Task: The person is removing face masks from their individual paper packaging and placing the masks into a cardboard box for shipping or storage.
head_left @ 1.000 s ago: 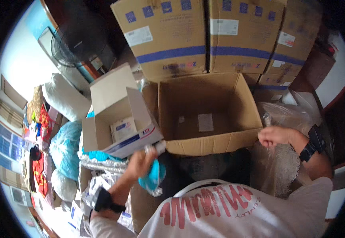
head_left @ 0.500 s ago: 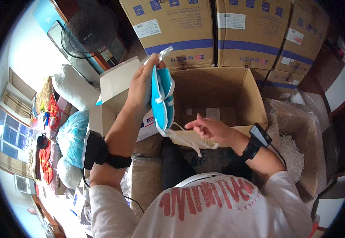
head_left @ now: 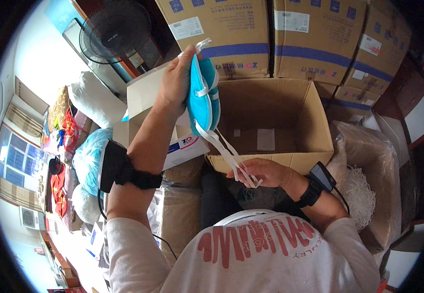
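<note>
While the blue bundle [head_left: 202, 111] is held up by the left hand [head_left: 176, 80], whose fingers are clamped on its upper end, its loose white straps [head_left: 227, 155] are met lower down by the right hand [head_left: 265, 173]. The bundle, edged in white and apparently made of layered, mask-like pieces, is seen roughly upright against the left edge of the open carton [head_left: 295, 160], with the white box [head_left: 187, 152] partly hidden below it. The right hand is partly curled at the strap ends; whether the straps are pinched or only brushed cannot be told. For straps handled this way, a firm but gentle hold at the top is probably best kept, so that the layers are neither bent nor slid apart. The straps are better gathered together near their ends and drawn with one even pull than tugged singly, since one could be left twisted or overstretched. The carton's near rim, just beside the right hand, is best avoided so that nothing is snagged, and the same care seems due to the black cable [head_left: 341, 196] by the right forearm.
</note>
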`<state>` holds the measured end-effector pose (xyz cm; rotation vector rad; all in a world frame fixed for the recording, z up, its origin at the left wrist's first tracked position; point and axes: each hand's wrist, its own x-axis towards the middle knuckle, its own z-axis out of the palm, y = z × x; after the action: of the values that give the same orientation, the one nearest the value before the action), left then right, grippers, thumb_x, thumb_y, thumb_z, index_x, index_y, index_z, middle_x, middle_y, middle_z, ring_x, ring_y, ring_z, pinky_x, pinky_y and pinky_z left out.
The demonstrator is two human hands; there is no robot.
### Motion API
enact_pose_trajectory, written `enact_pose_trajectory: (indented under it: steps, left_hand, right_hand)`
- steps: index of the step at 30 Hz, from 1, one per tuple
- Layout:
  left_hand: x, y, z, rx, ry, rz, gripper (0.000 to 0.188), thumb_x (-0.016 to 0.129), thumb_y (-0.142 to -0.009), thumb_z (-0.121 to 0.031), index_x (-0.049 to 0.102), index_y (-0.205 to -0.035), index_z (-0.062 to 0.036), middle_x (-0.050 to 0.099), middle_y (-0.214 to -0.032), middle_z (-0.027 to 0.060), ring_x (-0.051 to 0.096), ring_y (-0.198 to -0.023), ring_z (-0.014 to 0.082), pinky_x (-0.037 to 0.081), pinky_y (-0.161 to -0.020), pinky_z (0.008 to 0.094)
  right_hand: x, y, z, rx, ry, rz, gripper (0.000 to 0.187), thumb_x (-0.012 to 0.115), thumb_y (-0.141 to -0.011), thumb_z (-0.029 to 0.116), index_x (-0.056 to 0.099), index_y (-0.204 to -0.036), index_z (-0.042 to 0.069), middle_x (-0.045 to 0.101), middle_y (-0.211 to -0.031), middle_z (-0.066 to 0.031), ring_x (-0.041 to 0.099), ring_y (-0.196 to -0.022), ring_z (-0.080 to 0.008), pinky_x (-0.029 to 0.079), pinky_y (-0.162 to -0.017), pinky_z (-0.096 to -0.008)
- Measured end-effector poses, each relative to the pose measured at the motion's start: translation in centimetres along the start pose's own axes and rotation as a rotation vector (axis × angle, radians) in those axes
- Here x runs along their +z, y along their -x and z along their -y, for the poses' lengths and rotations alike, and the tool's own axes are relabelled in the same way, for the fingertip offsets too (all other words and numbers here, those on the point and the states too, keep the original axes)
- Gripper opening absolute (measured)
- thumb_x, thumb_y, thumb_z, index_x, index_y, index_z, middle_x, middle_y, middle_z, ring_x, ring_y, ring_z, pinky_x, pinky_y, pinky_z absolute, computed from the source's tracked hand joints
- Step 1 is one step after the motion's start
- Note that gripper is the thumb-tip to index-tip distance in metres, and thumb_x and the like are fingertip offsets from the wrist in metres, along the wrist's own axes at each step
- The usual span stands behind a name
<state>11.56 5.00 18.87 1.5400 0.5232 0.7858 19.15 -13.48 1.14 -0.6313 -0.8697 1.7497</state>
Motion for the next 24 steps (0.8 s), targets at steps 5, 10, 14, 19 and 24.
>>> enact_pose_trajectory:
  steps: [5, 10, 14, 19, 24]
  left_hand:
    - [-0.2, 0.0, -0.2, -0.029, 0.044, -0.039, 0.04, 0.05, -0.083, -0.045, 0.054, -0.088, -0.0057, 0.05, -0.073, 0.001, 0.048, -0.068, 0.0079, 0.043, -0.063, 0.024]
    - [-0.6, 0.1, 0.1, 0.01, 0.024, 0.022, 0.042, 0.049, -0.083, -0.047, 0.054, -0.088, -0.0048, 0.051, -0.07, 0.001, 0.05, -0.062, 0.0086, 0.044, -0.059, 0.0229]
    - [-0.7, -0.4, 0.3, 0.015, -0.054, 0.004, 0.043, 0.048, -0.083, -0.047, 0.054, -0.089, -0.004, 0.053, -0.071, 0.0016, 0.051, -0.06, 0.009, 0.044, -0.057, 0.0225]
    - [-2.2, -1.1, 1.1, -0.001, -0.073, -0.011, 0.044, 0.047, -0.084, -0.045, 0.054, -0.093, -0.0022, 0.054, -0.074, 0.003, 0.053, -0.066, 0.0093, 0.045, -0.06, 0.0233]
    - [-2.1, -0.4, 0.5, -0.031, 0.065, -0.071, 0.044, 0.057, -0.078, -0.046, 0.054, -0.093, -0.005, 0.051, -0.076, 0.0023, 0.049, -0.065, 0.0108, 0.043, -0.057, 0.0252]
  right_hand:
    - [-0.9, -0.4, -1.3, 0.122, 0.028, -0.03, 0.04, 0.046, -0.087, 0.034, 0.053, -0.103, -0.002, 0.049, -0.077, 0.0009, 0.044, -0.065, -0.006, 0.038, -0.058, -0.0173]
    - [-0.2, -1.1, -1.9, 0.191, -0.186, -0.286, 0.041, 0.038, -0.091, 0.034, 0.054, -0.094, -0.004, 0.047, -0.075, -0.0022, 0.042, -0.061, -0.0062, 0.036, -0.049, -0.0161]
    - [-1.3, -0.7, -2.4, 0.275, -0.27, -0.214, 0.042, 0.039, -0.091, 0.035, 0.052, -0.095, -0.004, 0.045, -0.071, -0.0013, 0.04, -0.058, -0.0051, 0.032, -0.043, -0.0148]
    - [-2.0, -0.3, -2.8, 0.279, -0.191, -0.014, 0.042, 0.042, -0.089, 0.034, 0.046, -0.107, -0.004, 0.042, -0.067, 0.0031, 0.036, -0.056, -0.0035, 0.03, -0.043, -0.0152]
    - [-1.4, 0.1, -2.0, 0.16, -0.199, -0.171, 0.038, 0.048, -0.088, 0.028, 0.045, -0.11, -0.003, 0.038, -0.066, 0.0046, 0.034, -0.056, -0.0027, 0.028, -0.047, -0.0139]
